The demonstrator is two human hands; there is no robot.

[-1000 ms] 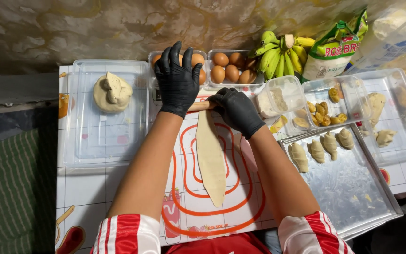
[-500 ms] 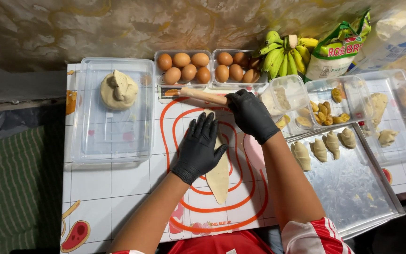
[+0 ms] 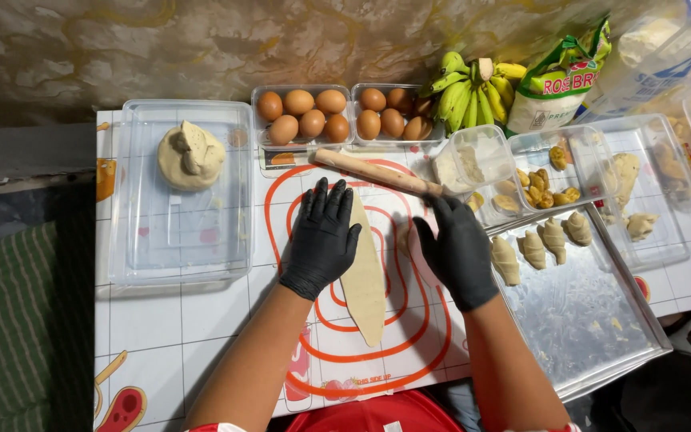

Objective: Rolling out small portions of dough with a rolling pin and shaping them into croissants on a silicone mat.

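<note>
A long flat strip of pale dough (image 3: 366, 284) lies on a white mat with red rings (image 3: 409, 352). My left hand (image 3: 323, 238), in a black glove, rests flat on the strip's upper left part with its fingers spread. My right hand (image 3: 457, 254), also gloved, hovers over the mat just right of the strip, fingers loosely apart and holding nothing. A wooden rolling pin (image 3: 373, 172) lies slanted across the mat's top edge, its right end just above my right fingertips.
A clear tray (image 3: 133, 240) at the left holds a dough ball (image 3: 191, 156). Two egg boxes (image 3: 305, 116), bananas (image 3: 465, 88) and a flour bag (image 3: 557, 80) line the back. A metal tray (image 3: 593, 320) at the right carries shaped dough pieces (image 3: 541, 244), beside plastic containers (image 3: 557, 168).
My left hand left the rolling pin and came down flat onto the dough strip. My right hand let go of the pin, which now lies at the mat's top.
</note>
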